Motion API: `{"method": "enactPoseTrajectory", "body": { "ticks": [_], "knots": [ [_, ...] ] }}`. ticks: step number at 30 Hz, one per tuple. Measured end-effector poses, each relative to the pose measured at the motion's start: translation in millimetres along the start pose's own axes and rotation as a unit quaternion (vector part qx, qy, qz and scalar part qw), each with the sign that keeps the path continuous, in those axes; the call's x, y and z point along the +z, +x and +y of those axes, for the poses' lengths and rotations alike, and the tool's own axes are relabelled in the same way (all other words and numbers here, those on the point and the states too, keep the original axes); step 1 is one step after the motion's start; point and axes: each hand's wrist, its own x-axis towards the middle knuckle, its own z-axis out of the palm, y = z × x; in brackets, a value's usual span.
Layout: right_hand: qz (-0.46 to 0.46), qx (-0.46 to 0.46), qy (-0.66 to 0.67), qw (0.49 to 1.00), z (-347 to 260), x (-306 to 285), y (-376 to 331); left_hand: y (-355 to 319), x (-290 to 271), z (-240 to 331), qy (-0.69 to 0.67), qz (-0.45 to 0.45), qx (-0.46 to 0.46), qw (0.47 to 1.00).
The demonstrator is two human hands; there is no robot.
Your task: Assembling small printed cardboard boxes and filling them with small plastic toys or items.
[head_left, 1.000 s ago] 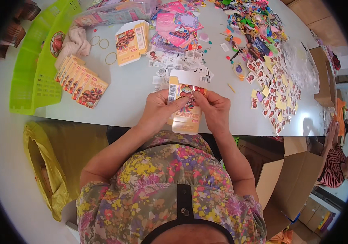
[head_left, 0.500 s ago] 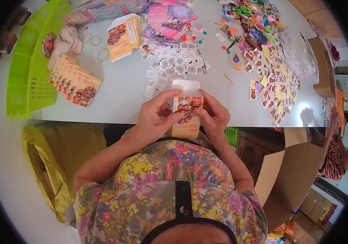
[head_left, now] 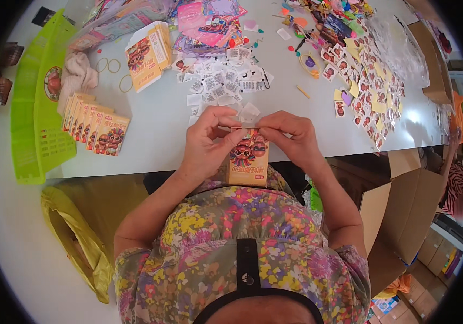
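Note:
A small yellow-orange cardboard box [head_left: 248,159] printed with cartoon figures is held upright before me, at the table's near edge. My left hand [head_left: 208,141] is closed on its upper left side, thumb across the front near the top. The fingers of my right hand [head_left: 293,137] pinch at its top right edge, where the closing flap is. Whatever lies inside the box is hidden. Just beyond my hands spreads a heap of small white printed sachets [head_left: 218,81]. Several similar boxes [head_left: 110,136] lean in an overlapping row on the left.
Flattened cartons [head_left: 144,58], rubber bands [head_left: 113,66], a cloth [head_left: 78,70] and a green basket [head_left: 26,116] lie left. Pink cards [head_left: 196,15] are at the back; small picture cards [head_left: 369,97] and colourful trinkets [head_left: 337,27] right. An open carton [head_left: 412,208] stands below the table.
The white flap that stood up from the box is no longer raised. My right hand has moved up to the top edge, its fingers now pinching there. The whole view has shifted slightly.

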Motion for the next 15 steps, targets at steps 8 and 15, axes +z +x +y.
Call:
{"method": "enactPoseTrajectory", "body": {
  "ticks": [8,15],
  "knots": [
    [-0.115,0.154,0.067,0.979,-20.3,-17.6,13.3,9.8,-3.8,16.5,0.002,-0.030,-0.066,0.997],
    [-0.152,0.193,0.081,0.966,-25.1,-17.8,18.6,5.3,-17.0,18.3,-0.043,-0.058,-0.114,0.991]
  ]
}}
